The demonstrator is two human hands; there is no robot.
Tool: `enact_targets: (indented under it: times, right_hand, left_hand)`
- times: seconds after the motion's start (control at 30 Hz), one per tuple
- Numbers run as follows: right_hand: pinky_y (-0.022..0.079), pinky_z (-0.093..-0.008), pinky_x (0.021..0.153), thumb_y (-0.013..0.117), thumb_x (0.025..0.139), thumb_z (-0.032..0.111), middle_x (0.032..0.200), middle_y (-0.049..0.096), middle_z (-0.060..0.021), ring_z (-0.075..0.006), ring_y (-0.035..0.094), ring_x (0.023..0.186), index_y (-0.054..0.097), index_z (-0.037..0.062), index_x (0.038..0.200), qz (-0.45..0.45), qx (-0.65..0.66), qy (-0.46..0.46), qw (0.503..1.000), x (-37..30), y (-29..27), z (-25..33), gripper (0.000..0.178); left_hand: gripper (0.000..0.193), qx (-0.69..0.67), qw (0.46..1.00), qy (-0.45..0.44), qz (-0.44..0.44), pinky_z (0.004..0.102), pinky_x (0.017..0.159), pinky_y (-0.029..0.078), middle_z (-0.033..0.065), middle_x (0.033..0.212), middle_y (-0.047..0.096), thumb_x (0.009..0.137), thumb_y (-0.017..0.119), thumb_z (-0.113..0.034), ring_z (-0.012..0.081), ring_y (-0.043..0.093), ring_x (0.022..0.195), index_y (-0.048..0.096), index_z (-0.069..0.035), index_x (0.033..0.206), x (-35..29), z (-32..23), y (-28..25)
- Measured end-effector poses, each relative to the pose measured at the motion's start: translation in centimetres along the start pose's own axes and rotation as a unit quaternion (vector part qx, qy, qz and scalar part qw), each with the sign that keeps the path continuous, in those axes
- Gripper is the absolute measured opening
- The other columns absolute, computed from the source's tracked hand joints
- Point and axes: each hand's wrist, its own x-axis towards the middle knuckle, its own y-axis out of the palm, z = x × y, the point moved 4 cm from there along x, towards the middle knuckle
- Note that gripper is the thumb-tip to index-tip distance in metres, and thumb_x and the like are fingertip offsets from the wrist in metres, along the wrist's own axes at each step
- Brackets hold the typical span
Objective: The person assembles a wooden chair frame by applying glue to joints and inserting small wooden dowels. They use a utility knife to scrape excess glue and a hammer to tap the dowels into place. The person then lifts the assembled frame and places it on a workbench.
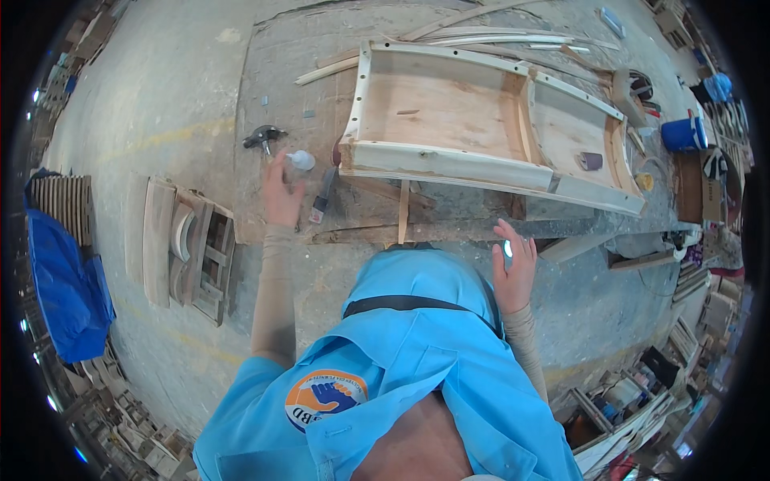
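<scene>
My left hand (282, 195) reaches over the bench top with its thumb apart from the fingers. Its fingertips are at the handle of a claw hammer (263, 138); whether they touch it is hard to tell. A small clear plastic bottle (301, 160) lies right beside these fingers, and a dark-handled brush or scraper (323, 195) is to their right. My right hand (516, 272) hovers by the bench's near edge, fingers curved around a small bright, shiny thing (508, 248) I cannot make out. Beyond both hands rests a pale wooden frame (449, 163) with a panel and a crosspiece.
Thin wood strips (497, 38) lie behind the frame. A dark block (591, 161) sits inside it. To the right stands a blue bucket (683, 135). Curved wooden parts (183, 240) are stacked on the floor at left, near a blue tarp (68, 280).
</scene>
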Motion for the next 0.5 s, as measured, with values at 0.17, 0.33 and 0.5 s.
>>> enact_targets:
  times: [0.17,0.33,0.5]
  right_hand:
    - [0.029,-0.0440,0.107,0.052,0.091,0.010,0.117,0.062,-0.0092,-0.0282,0.056,0.111,0.048,0.0060,0.133,-0.022,0.095,0.036,0.995,0.0,-0.3,-0.3,0.043]
    - [0.039,-0.0346,0.101,0.050,0.096,0.011,0.123,0.060,-0.0148,-0.0211,0.057,0.111,0.037,0.0015,0.141,-0.059,0.330,0.127,0.933,0.6,-0.5,-1.9,0.048]
    - [0.040,-0.0332,0.100,0.044,0.101,0.020,0.130,0.055,-0.0166,-0.0220,0.055,0.115,0.028,0.0014,0.146,-0.077,0.524,0.194,0.826,1.4,-1.3,-4.6,0.052]
  left_hand:
    - [0.048,-0.011,0.997,-0.009,-0.074,0.0325,0.087,0.044,0.0076,0.121,0.060,0.085,0.057,-0.005,0.0211,0.056,0.103,0.050,-0.007,0.132,1.5,-1.1,-4.9]
    - [0.038,-0.054,0.990,0.073,-0.106,0.0313,0.085,0.044,0.0044,0.109,0.066,0.090,0.055,-0.008,0.0184,0.057,0.096,0.055,-0.008,0.128,5.9,-5.8,-6.0]
    - [0.032,-0.065,0.978,0.193,-0.048,0.0319,0.088,0.044,0.0048,0.103,0.067,0.091,0.055,-0.011,0.0194,0.058,0.095,0.059,-0.008,0.123,10.1,-13.9,-3.3]
